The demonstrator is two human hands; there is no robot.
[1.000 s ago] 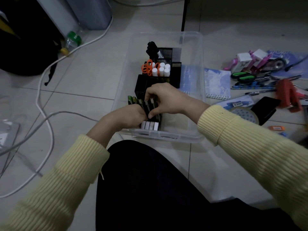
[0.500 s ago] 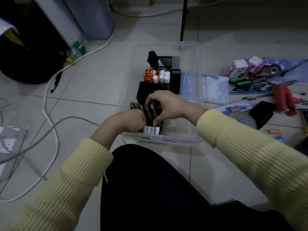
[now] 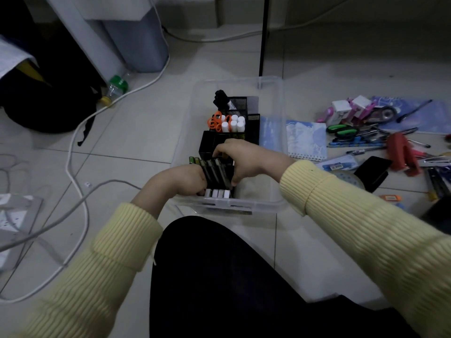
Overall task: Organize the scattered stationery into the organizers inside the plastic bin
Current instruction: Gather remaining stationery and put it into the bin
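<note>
Step in hand: seating the markers (image 3: 216, 172) in the near organizer (image 3: 231, 167) of the plastic bin (image 3: 229, 204). The right hand (image 3: 241, 157) pinches the row; the left hand (image 3: 185, 179) curls against it, grip not discernible. Next, probably: release, then reach the scattered stationery (image 3: 353, 140) on the floor at right.

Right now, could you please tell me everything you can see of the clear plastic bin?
The clear plastic bin is rectangular, with rounded corners and a thick rim, lidless, standing flat on the tiled floor. Its left half holds black organizers with orange scissors and white-capped tubes. Both hands reach over the near rim: the fingers of the right hand pinch a row of dark pens, the left hand sits beside them, its grip hidden.
</note>
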